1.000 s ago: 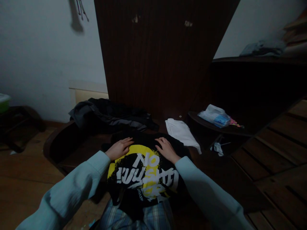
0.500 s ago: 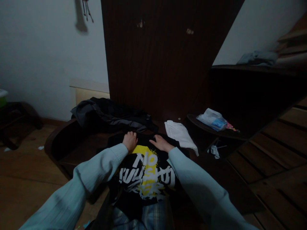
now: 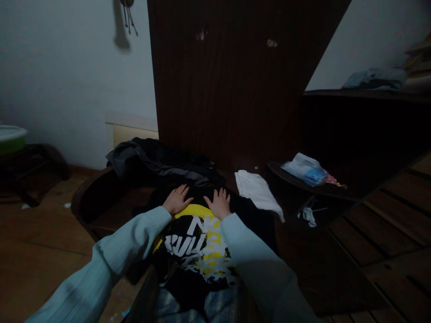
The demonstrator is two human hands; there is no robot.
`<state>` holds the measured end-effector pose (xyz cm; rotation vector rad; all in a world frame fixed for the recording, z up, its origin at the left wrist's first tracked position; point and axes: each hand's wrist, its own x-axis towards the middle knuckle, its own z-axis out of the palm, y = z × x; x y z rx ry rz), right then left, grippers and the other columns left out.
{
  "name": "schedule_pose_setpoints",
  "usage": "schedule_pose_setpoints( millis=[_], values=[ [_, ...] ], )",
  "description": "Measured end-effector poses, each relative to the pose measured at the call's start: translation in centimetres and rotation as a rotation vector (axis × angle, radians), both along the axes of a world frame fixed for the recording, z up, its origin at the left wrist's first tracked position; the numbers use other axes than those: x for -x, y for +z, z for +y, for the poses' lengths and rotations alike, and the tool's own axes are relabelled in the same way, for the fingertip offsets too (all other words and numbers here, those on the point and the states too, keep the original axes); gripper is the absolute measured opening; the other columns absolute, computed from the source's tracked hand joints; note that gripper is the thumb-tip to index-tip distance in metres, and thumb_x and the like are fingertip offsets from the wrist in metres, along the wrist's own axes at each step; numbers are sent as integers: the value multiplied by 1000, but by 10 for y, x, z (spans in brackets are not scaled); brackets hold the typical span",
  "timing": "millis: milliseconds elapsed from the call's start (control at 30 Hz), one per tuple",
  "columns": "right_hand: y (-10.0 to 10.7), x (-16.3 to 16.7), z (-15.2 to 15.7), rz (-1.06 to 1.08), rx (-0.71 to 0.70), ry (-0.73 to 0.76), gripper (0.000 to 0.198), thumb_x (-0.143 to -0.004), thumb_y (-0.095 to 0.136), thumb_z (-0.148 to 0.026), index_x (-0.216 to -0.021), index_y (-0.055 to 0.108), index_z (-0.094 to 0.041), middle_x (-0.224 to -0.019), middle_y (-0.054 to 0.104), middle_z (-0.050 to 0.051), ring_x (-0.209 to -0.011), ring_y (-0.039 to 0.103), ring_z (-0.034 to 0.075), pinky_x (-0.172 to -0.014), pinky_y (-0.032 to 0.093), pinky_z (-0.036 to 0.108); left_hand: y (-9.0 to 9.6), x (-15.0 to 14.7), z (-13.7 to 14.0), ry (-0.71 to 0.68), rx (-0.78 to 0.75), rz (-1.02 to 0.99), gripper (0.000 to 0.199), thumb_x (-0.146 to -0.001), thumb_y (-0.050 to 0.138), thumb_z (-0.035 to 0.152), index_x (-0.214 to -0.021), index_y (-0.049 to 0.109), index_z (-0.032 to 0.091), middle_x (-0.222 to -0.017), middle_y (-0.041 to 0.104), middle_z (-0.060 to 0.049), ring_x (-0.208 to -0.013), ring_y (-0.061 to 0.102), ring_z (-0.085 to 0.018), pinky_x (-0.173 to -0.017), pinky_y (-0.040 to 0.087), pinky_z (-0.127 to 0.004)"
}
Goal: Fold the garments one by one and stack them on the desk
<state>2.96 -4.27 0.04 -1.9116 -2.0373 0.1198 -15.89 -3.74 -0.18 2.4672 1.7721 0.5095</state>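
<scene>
Dim, bluish light, soft shadow (image 3: 121, 39) on the wall (image 3: 67, 72), blurry upper-right edge.

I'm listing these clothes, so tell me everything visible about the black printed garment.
The black printed garment looks like soft cloth, with a yellow print and white brushed lettering, partly hidden by the right sleeve. It lies spread, rumpled, its near end over plaid clothing. The left hand and right hand rest on it, palms down, near its far edge.
</scene>
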Motion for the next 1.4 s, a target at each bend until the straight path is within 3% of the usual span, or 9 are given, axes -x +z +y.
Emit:
schedule_pose_setpoints(
  millis=[167,267,367,533,700,900,1033,1233,1400],
  values=[
    [5,-1,-4,16,-110,55,53,-82,38,-36,-122,40,-2,-129,38,24,-122,29,31,-99,16,48,6,-2,-4,19,45,46,56,-82,33,47,-128,37,14,-138,30,-14,-127,25,-26,-100,22,-42],
    [7,0,-9,31,-150,366,45,-84,35,-28,-125,40,-12,-131,41,13,-122,31,22,-101,20,39,8,-3,-9,32,71,97,58,-82,33,47,-130,34,13,-139,26,-15,-128,22,-25,-101,20,-41],
    [8,-1,-13,14,-50,582,48,-85,35,-41,-127,39,-20,-137,34,7,-127,24,21,-102,19,40,7,-4,-12,26,78,116,60,-82,32,48,-130,33,12,-139,26,-17,-129,20,-26,-101,20,-42],
    [11,11,-15,-15,55,505,57,-83,31,-50,-125,41,-14,-136,34,12,-127,23,24,-101,20,42,4,-2,-14,10,48,114,58,-82,34,47,-130,34,14,-138,28,-16,-128,22,-27,-100,22,-45],
    [11,44,-21,-29,-40,247,55,-84,32,-45,-114,48,-1,-124,44,25,-119,35,31,-93,31,42,3,-1,-12,-38,25,130,49,-84,35,36,-128,37,14,-137,32,-15,-126,26,-26,-100,25,-43],
    [3,41,-21,-47,-37,472,49,-86,30,-41,-127,38,-15,-136,34,10,-126,25,22,-101,21,39,7,4,-13,-84,-45,-18,43,-83,35,27,-121,44,9,-127,45,-15,-118,39,-21,-99,31,-36],
    [2,29,-16,-71,32,463,52,-86,29,-46,-130,34,-19,-140,28,8,-129,18,22,-102,16,40,19,40,-25,-106,12,-96,48,-77,44,34,-120,45,13,-121,51,-12,-110,48,-21,-95,36,-34],
    [3,24,-14,-58,63,460,53,-86,28,-46,-130,34,-18,-140,27,7,-130,16,21,-103,14,39,35,111,-56,154,67,-191,62,-66,47,56,-110,54,11,-117,54,-14,-110,48,-28,-95,35,-37],
    [6,21,-16,-36,57,466,53,-85,31,-45,-129,36,-17,-139,28,8,-129,17,21,-103,14,39,32,115,-61,175,170,-345,52,-52,60,56,-86,63,16,-102,62,-11,-100,54,-29,-90,40,-37]
  ],
)
